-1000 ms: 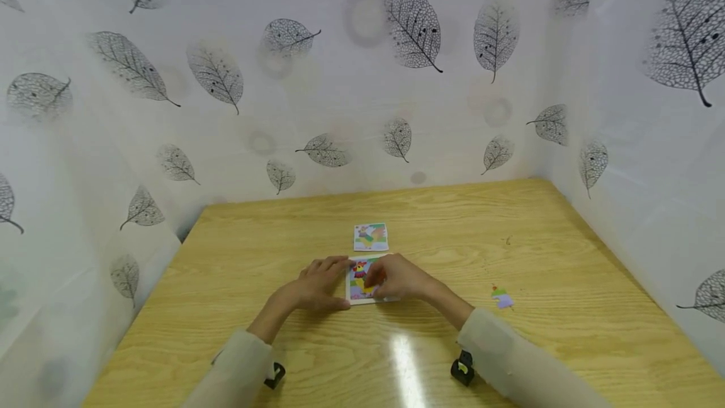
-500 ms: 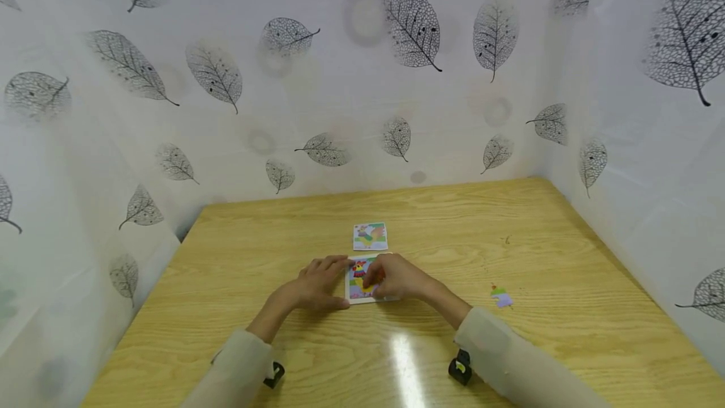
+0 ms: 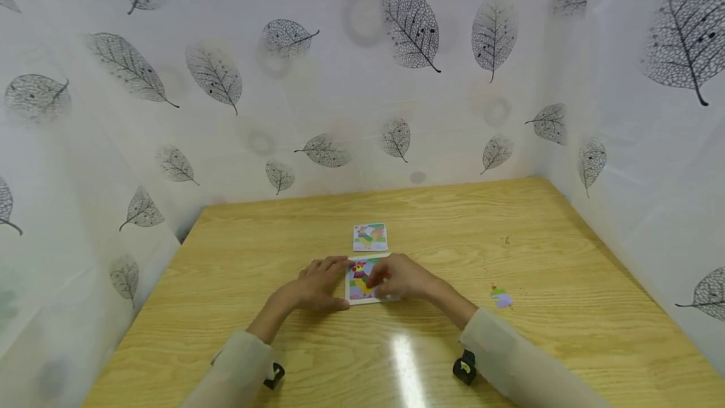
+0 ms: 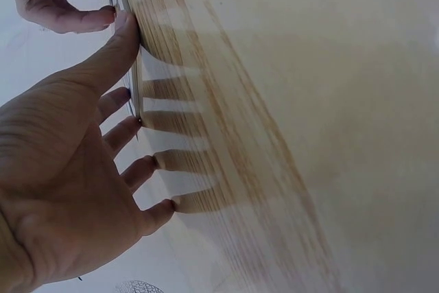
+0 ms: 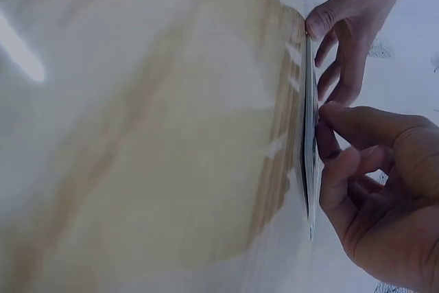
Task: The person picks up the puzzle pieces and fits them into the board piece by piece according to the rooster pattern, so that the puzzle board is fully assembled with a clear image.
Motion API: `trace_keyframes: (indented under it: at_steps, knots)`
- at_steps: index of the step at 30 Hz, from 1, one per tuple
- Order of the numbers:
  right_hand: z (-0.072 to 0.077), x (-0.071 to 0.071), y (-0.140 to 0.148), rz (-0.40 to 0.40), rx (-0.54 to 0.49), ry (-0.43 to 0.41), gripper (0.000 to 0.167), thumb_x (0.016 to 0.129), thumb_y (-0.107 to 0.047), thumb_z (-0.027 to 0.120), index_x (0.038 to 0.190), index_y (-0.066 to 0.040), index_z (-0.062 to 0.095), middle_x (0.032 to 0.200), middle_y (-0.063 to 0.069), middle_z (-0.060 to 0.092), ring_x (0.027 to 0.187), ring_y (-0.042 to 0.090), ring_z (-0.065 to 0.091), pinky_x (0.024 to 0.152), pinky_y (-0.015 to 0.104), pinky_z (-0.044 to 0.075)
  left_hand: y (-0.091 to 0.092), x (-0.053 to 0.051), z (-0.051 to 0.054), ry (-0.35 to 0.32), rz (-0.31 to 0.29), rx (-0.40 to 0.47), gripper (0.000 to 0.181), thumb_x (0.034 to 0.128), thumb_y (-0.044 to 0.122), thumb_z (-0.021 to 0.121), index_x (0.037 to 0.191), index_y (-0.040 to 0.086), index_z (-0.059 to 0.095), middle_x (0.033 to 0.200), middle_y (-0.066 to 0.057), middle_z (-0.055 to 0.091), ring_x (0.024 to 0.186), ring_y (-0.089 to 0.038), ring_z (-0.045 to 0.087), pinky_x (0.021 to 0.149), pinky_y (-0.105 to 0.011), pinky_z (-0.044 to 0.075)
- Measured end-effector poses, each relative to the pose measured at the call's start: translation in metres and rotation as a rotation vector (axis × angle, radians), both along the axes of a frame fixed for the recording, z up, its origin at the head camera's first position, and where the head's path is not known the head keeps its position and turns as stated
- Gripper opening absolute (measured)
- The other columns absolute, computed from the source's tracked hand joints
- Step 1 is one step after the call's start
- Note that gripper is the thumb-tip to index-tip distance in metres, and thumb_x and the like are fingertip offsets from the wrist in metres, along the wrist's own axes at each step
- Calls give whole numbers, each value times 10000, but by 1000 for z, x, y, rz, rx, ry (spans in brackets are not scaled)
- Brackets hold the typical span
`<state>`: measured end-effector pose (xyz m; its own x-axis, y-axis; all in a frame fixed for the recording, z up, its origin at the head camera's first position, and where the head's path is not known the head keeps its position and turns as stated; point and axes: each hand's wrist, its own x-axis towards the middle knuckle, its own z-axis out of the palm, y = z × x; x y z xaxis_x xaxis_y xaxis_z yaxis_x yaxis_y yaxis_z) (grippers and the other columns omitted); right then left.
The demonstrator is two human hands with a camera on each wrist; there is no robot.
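A small square jigsaw puzzle [image 3: 357,285] with a white border and a bright rooster picture lies flat on the table. My left hand [image 3: 318,284] rests at its left side, fingers spread, with the thumb at the near corner and fingertips at the far one. Over the right half of the puzzle, my right hand [image 3: 399,277] has thumb and forefinger brought together on the surface, pinching a puzzle piece that the fingers mostly hide. In the right wrist view the puzzle [image 5: 309,149] is seen edge-on, with the right thumb and forefinger against its face.
Behind the puzzle lies a paler square card [image 3: 370,237] with a matching rooster picture. A loose green and purple puzzle piece [image 3: 501,297] lies to the right on the wooden table [image 3: 255,232]. Leaf-patterned curtains [image 3: 351,93] enclose the back and sides.
My right fingers have shifted slightly over the puzzle, a little left and then back to the right. The left hand, the card and the loose piece stay in place.
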<state>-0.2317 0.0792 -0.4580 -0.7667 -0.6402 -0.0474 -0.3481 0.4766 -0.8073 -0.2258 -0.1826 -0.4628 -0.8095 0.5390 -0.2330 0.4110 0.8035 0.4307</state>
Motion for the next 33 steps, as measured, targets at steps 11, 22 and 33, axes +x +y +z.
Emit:
trace_keyframes:
  at_steps: [11, 22, 33]
  knots:
    - [3, -9, 38, 20, -58, -76, 235, 1061, -201, 614, 1212, -83, 749, 1184, 58, 741, 784, 170, 665, 719, 347, 564, 4, 2, 7, -3, 16, -17, 825, 945, 388, 762, 1619, 187, 331, 1687, -107, 258, 1487, -466, 276, 1177, -718, 229]
    - [2, -10, 91, -67, -57, -115, 281, 1067, -221, 609, 1264, -46, 706, 1220, 138, 698, 426, 77, 376, 421, 277, 429, 1, 8, 9, 8, -8, 9, 806, 947, 358, 764, 1600, 133, 348, 1667, -169, 277, 1466, -512, 289, 1141, -763, 248]
    - [3, -4, 148, -74, -57, -149, 370, 1084, -258, 577, 1352, -9, 633, 1179, 198, 659, 432, 106, 346, 404, 318, 406, -1, 3, 4, 15, -28, 17, 811, 956, 414, 740, 1609, 167, 326, 1673, -154, 268, 1464, -529, 278, 1135, -772, 239]
